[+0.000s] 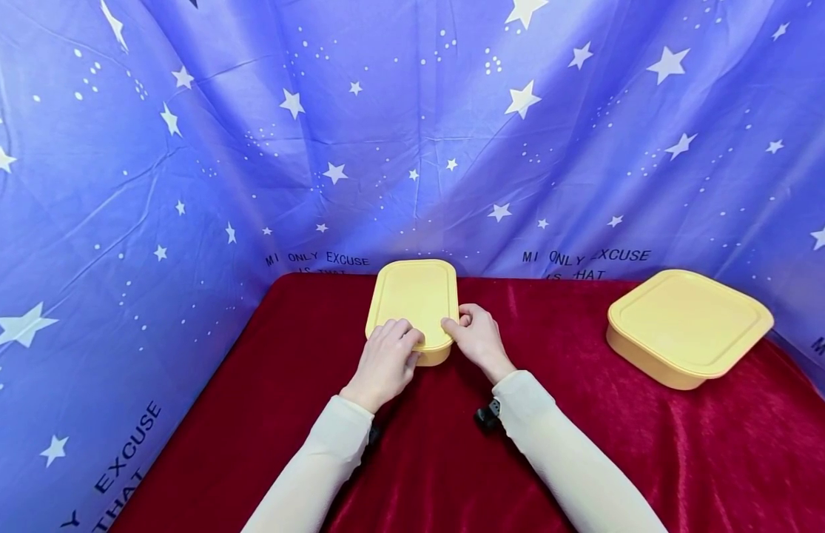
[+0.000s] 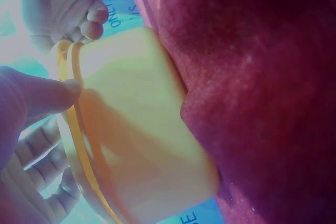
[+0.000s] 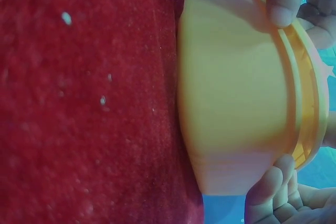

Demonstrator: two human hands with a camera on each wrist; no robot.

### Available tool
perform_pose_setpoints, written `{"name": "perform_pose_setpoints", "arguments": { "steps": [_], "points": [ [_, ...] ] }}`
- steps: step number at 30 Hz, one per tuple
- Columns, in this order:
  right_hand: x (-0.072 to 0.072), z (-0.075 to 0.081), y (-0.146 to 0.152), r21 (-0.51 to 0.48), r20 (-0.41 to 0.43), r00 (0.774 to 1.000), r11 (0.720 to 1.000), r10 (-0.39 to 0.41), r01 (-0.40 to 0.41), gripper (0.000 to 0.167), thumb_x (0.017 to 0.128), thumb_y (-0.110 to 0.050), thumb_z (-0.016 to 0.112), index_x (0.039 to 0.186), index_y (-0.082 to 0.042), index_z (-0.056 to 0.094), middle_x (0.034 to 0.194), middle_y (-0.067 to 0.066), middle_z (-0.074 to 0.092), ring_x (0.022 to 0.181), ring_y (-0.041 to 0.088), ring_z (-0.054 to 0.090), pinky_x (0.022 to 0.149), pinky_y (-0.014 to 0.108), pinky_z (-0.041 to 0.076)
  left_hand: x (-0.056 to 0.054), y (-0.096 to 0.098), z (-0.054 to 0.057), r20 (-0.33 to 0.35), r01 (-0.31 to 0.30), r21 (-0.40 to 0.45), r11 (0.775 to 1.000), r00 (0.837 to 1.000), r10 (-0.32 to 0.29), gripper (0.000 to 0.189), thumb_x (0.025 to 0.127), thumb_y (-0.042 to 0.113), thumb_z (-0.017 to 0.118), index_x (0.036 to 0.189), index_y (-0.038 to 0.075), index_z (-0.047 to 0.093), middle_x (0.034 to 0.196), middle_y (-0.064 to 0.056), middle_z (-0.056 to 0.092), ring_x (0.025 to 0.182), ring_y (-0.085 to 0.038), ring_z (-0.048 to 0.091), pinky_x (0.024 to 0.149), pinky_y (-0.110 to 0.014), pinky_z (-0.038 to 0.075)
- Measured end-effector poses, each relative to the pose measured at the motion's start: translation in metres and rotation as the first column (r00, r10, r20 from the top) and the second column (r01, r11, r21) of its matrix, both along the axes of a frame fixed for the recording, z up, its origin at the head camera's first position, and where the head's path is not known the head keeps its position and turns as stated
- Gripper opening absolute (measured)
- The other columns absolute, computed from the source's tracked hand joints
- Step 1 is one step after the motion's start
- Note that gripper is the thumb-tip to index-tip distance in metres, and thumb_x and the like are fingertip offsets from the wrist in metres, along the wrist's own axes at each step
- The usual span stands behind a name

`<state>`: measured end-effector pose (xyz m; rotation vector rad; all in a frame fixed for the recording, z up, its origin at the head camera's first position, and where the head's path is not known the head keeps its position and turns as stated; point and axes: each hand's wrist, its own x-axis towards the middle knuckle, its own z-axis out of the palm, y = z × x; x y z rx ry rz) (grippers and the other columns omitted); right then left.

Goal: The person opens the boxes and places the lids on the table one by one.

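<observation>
A yellow rounded-rectangular food container (image 3: 231, 93) with a matching lid (image 1: 412, 292) sits on the red cloth, near its far edge. My left hand (image 1: 388, 355) is at the lid's near left, its thumb at the front rim and its fingers over the top. At the near right corner my right hand (image 1: 482, 340) grips the rim, thumb on top and curled fingers beneath. In the right wrist view a narrow orange gap shows between the lid's edge and the container's rim. The inside of the container is hidden.
A second yellow lidded container (image 1: 685, 326) stands to the right on the red velvet cloth (image 1: 552, 444). Blue curtains (image 1: 412, 133) with white stars and printed words hang behind and along both sides of the table.
</observation>
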<state>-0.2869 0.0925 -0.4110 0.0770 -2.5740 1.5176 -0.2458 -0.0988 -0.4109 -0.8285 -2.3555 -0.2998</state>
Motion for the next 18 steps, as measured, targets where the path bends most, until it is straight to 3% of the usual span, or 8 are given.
{"name": "perform_pose_setpoints", "arguments": {
  "steps": [11, 18],
  "points": [
    [-0.0001, -0.0006, 0.0004, -0.012, -0.008, 1.000, 1.000, -0.005, 0.005, 0.037, 0.085, -0.031, 0.067, 0.109, -0.004, 0.061, 0.079, 0.005, 0.055, 0.071, 0.017, 0.051, 0.066, 0.028, 0.043, 0.0005, 0.0001, 0.0005, 0.003, -0.012, -0.036, 0.999, 1.000, 0.012, 0.019, 0.079, 0.008, 0.073, 0.093, 0.014, 0.063, 0.090, 0.002, 0.054, 0.086, -0.019, 0.051, 0.070, -0.031, 0.039],
    [-0.0016, -0.0005, 0.0000, 0.007, -0.030, 0.999, 1.000, -0.025, 0.025, 0.034, 0.092, -0.033, 0.058, 0.109, -0.004, 0.063, 0.085, 0.006, 0.058, 0.078, 0.019, 0.054, 0.070, 0.030, 0.044, 0.0003, 0.0001, 0.0001, 0.011, -0.015, -0.036, 0.999, 1.000, 0.016, 0.018, 0.080, 0.009, 0.073, 0.094, 0.014, 0.062, 0.090, 0.001, 0.054, 0.086, -0.021, 0.052, 0.069, -0.032, 0.038]
  ]
}}
